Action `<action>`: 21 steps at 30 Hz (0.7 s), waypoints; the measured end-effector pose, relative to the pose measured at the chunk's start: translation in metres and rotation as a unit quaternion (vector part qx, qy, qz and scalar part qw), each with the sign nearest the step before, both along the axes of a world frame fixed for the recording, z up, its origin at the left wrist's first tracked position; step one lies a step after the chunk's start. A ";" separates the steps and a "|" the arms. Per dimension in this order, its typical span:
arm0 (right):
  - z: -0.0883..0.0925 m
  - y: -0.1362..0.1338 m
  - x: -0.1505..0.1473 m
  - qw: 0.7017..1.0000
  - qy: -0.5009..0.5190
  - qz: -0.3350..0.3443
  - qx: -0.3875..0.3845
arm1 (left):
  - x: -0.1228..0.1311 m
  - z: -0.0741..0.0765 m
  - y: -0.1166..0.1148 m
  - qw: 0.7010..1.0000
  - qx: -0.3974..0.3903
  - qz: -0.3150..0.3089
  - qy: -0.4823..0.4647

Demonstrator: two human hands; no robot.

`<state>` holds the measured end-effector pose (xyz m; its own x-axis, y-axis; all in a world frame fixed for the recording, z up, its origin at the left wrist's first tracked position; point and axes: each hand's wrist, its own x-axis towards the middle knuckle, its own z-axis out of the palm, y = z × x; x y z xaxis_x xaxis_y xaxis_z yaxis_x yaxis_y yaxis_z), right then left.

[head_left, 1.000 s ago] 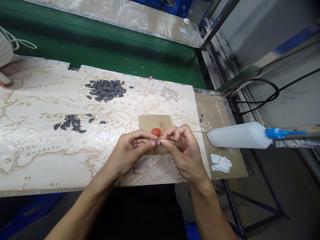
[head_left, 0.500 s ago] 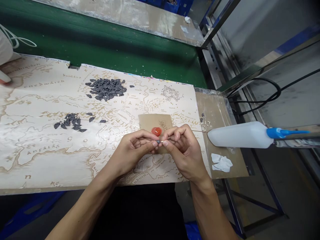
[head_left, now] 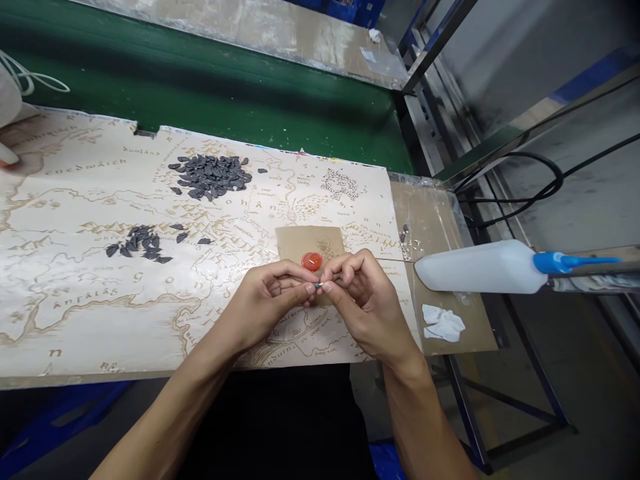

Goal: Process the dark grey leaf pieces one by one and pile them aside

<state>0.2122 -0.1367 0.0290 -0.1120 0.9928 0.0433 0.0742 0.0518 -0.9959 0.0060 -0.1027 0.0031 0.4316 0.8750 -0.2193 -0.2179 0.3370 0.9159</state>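
My left hand point(head_left: 265, 300) and my right hand point(head_left: 367, 300) meet over a small cardboard square point(head_left: 310, 243). Between their fingertips, a tiny dark grey piece point(head_left: 316, 285) is pinched by my left hand and touches a pale sliver point(head_left: 323, 285) pinched by my right. A round orange-red blob point(head_left: 312, 261) lies on the cardboard just above my fingers. Dark grey leaf-shaped pieces form a large heap point(head_left: 210, 177) and a smaller cluster point(head_left: 139, 243) on a printed map sheet point(head_left: 100, 313), both well left of my hands.
A white plastic glue bottle point(head_left: 475, 267) with a blue nozzle lies to the right, beside crumpled white tissue point(head_left: 443, 325). Pale fragments point(head_left: 343, 185) sit on the map. Another person's hand point(head_left: 7, 157) shows at the left edge. Green bench and black cables lie beyond.
My fingertips have drawn slightly closer, bringing the grey piece and pale sliver together. The whole view has shifted a little, and the heaps on the map have not visibly changed.
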 end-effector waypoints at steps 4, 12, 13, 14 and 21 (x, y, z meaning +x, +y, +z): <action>0.003 0.000 0.001 1.000 -0.019 0.019 -0.003 | 0.000 0.003 0.000 1.000 0.007 0.003 0.017; 0.000 0.001 0.000 0.999 0.014 0.030 -0.010 | 0.002 0.003 -0.005 0.999 -0.012 0.027 -0.013; 0.000 0.002 0.000 0.999 0.015 0.032 -0.011 | 0.002 0.003 -0.005 0.999 -0.012 0.029 -0.016; 0.000 0.002 0.001 0.999 0.015 0.035 -0.011 | 0.002 0.003 -0.006 0.999 -0.012 0.030 -0.018; 0.003 0.003 0.004 0.999 -0.006 0.039 -0.009 | 0.003 0.006 -0.004 1.000 -0.004 0.030 -0.003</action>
<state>0.2165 -0.1336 0.0318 -0.1889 0.9817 0.0242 0.0835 0.0406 -0.9957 0.0093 -0.1071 0.0093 0.3793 0.8974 -0.2252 -0.2427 0.3314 0.9118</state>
